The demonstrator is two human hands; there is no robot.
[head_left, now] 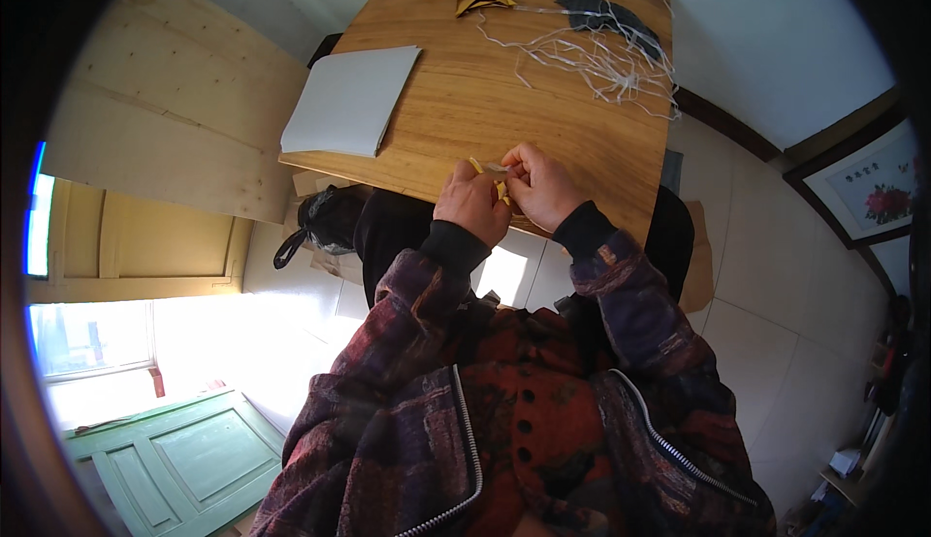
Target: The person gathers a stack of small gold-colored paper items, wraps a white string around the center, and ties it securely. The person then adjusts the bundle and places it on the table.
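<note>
Pinching a yellow piece (502,191), my left hand (472,202) sits just beside my right hand (543,189), whose fingertips (516,161) are together. White strings (626,80) lie beyond them, rightward.

Yellow piece (502,192): partly hidden by left hand (471,202); kind unclear. Pale strip (495,167) at right hand's (543,188) fingertips: too small to identify. White strings (621,81): tangled, single strands untraceable. Table (456,81): far end cut off above. Green door (208,450): cut off below.
</note>
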